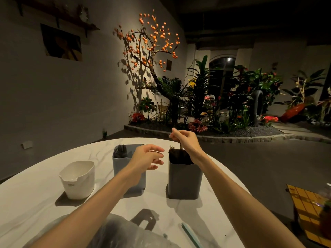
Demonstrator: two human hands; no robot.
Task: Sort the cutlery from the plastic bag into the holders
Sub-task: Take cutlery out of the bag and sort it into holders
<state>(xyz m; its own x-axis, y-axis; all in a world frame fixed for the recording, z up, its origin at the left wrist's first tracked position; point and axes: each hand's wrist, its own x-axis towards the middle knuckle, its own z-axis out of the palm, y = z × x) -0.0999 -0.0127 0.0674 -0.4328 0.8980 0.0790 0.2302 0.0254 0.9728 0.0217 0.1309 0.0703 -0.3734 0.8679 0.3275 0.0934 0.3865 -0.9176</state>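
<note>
Three holders stand in a row on the white marble table (35, 203): a white one (78, 179) on the left, a blue-grey one (125, 158) with black forks in it, and a dark grey one (184, 181) on the right. My right hand (184, 138) hovers above the dark grey holder and pinches the top of a thin pale stick (180, 145) that reaches down into it. My left hand (148, 156) floats in front of the blue-grey holder with its fingers spread and nothing in it. The clear plastic bag (125, 233) lies at the table's near edge, between my forearms.
A pale blue-green stick-like piece (190, 235) lies on the table at the near right. Past the table's right edge are dark floor and a yellow gridded board (308, 212). A planted bed with a stone border fills the background.
</note>
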